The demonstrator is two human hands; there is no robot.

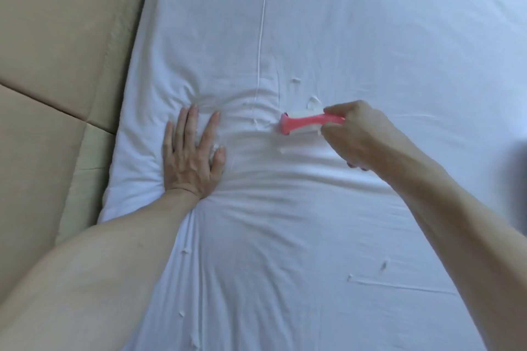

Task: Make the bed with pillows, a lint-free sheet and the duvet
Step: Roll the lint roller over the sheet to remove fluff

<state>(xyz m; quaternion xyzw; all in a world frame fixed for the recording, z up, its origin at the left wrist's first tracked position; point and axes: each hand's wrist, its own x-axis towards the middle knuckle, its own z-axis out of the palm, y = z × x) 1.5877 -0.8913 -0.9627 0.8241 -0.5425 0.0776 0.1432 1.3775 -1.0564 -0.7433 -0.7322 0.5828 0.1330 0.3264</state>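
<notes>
Covering most of the frame, the white sheet lies over the bed, creased around the middle and dotted with small white lint bits. At centre a pink lint roller rests on it, its handle gripped by the curled fingers of the right hand. Left of centre, the left hand presses flat, fingers straight. A beige padded headboard fills the upper left.

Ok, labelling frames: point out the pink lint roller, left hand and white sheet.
pink lint roller [305,120]: head view, pink arm.
left hand [189,162]: head view, its back.
white sheet [385,37]: head view, bare upper part.
</notes>
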